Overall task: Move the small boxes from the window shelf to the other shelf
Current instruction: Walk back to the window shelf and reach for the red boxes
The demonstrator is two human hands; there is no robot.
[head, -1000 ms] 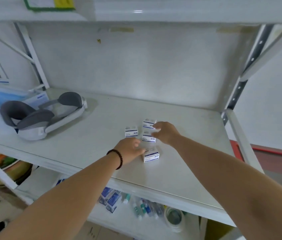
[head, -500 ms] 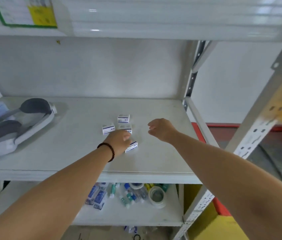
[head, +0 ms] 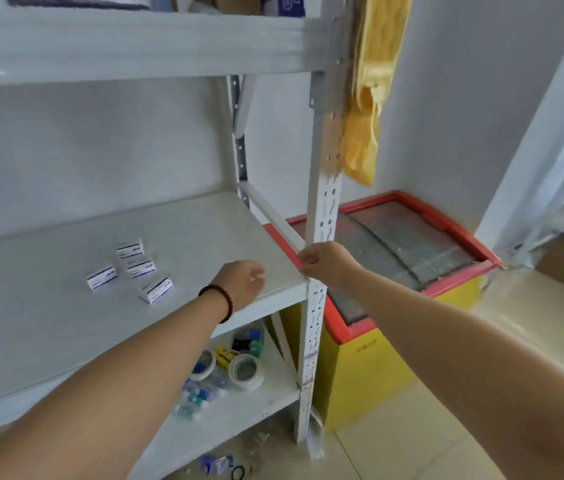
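Small boxes: four white cartons w/ blue print (head: 130, 269) lie flat on the middle shelf (head: 48, 327) of a white metal rack, grouped close, none stacked; the nearest one (head: 156, 289) sits a bit apart from the other three.
Left hand: left hand (head: 240, 285) hovers over the shelf's front right part, right of the boxes & clear of them; fingers curled loosely, nothing in it. Dark bead bracelet (head: 218, 302) on the wrist.
Right hand: right hand (head: 325, 263) at the shelf's front right corner, in front of the perforated upright post (head: 322, 209); fingers curled in, no box seen in it; can't tell if it touches the post.
Lower shelf: tape rolls (head: 244, 371), small bottles & packets (head: 200, 393) scattered near its right end.
Top shelf: beam (head: 135, 43) crosses the upper frame; items above it blurred.
Right of rack: yellow plastic bag (head: 367, 98) hangs by the post; below, a chest freezer (head: 394, 299) w/ red rim, yellow body, sliding glass lid.
Far right: window frame (head: 550, 188) & sill, bright light, tiled floor (head: 412, 445) beneath.
Floor by rack: a small packet (head: 216, 464) & a black ring (head: 238, 473) lie at the rack's foot.
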